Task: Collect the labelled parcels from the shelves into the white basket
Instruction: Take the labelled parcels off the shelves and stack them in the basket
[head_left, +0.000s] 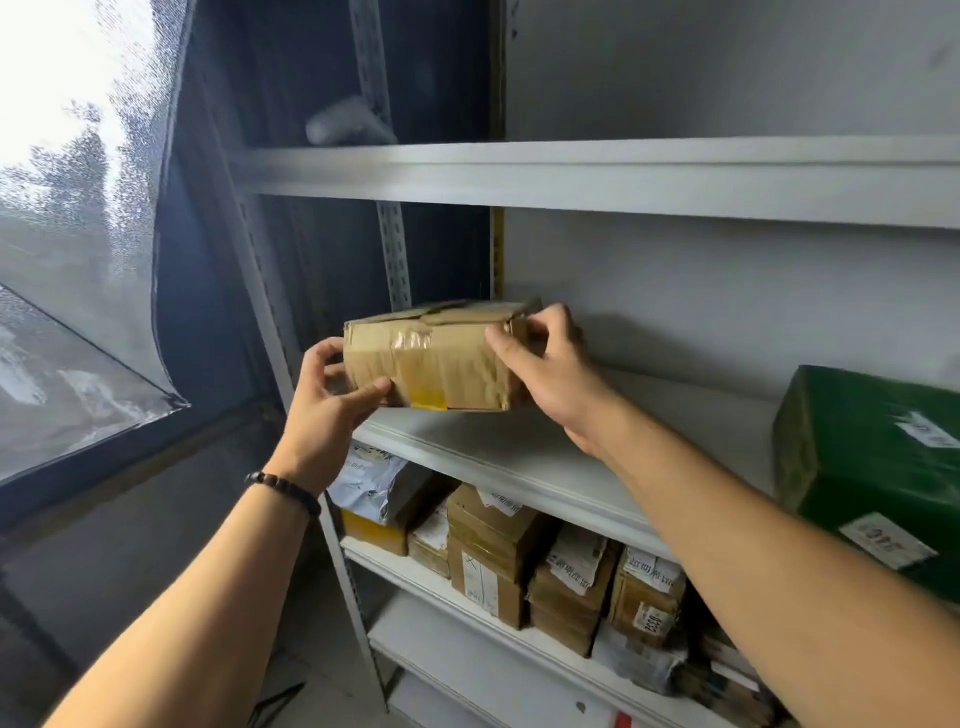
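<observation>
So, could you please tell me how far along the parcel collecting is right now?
Done: nothing can be confirmed, since the white basket is out of view. In hand: the left hand and right hand both grip a taped brown box at the front of the middle shelf. Left: the green parcel on that shelf and the labelled parcels stacked beneath it.

Right of the right hand (545, 374), bare shelf (691, 405) is left free, then blocked by a green box (872, 457).
</observation>
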